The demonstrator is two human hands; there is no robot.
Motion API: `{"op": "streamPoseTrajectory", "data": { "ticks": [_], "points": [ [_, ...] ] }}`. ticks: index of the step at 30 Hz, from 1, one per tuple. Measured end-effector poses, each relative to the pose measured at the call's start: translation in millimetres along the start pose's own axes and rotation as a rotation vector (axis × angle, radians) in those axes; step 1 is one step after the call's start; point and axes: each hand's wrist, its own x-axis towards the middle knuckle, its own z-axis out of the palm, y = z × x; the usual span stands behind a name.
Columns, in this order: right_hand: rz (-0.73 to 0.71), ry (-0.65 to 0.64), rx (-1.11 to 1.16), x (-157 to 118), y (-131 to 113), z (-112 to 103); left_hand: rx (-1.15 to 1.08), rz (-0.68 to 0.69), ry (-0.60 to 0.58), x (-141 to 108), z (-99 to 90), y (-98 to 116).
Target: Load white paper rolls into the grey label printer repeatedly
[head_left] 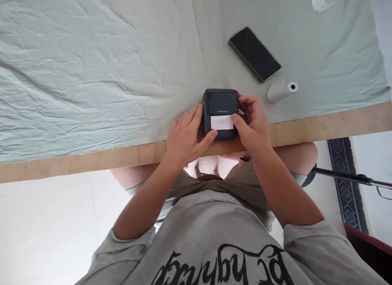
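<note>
Right now my left hand (183, 139) and right hand (252, 123) clamp their grip on the small dark printer (220, 113) at the desk (321, 125) edge, its paper strip (221, 122) poking out, so feeding seems underway; next, I judge, comes a clean tear, with the spare roll (281, 90) and phone (255, 54) beyond.

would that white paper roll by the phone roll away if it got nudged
Probably. The paper roll lies on its side, a round cylinder, so a sideways push could set it rolling. The wrinkled cloth may slow it. It looks light, with a hollow core, and lies near the table edge.
</note>
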Motion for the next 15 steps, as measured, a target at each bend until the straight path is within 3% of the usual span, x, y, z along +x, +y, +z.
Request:
{"op": "streamPoseTrajectory", "data": {
  "ticks": [5, 15],
  "points": [
    [-0.031, 0.011, -0.096, 10.5, -6.2, -10.4, 0.001, -0.004, 0.054, -1.1, 4.0, 0.4],
    [-0.226, 0.033, -0.32, 52.5, -44.6, -16.1, 0.028, 0.011, 0.044, -0.7, 1.4, -0.3]
  ]
}}
